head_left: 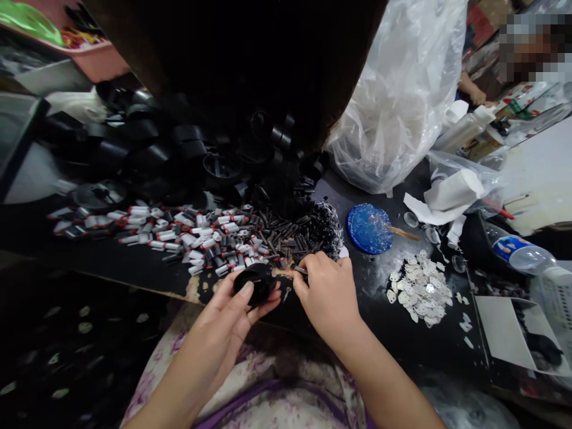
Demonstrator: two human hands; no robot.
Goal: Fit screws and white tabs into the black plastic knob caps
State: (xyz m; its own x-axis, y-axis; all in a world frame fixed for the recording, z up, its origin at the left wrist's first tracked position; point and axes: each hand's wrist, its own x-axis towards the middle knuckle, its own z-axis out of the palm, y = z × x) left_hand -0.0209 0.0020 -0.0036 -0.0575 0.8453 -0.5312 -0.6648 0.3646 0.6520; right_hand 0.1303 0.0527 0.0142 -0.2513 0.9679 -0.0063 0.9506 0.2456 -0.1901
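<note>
My left hand (243, 310) is closed round a round black plastic housing (254, 284), its hollow side tipped up and my thumb on the rim. Just to its right, my right hand (328, 289) is pinched at the near edge of a pile of metal springs (286, 233). A thin, greyish sliver shows at those fingertips, too small to name. Beyond the left hand spreads a heap of small white and grey cylinders (201, 237) with red bands. Small black parts (328, 223) are piled behind the right hand.
Black round housings (147, 140) crowd the back. A blue lid (369, 228) of grease with a wooden stick (402, 232) lies right of centre, near a heap of small pale plates (422, 289). A plastic bag (388, 101) stands behind; another person's hand (476, 95) shows far right.
</note>
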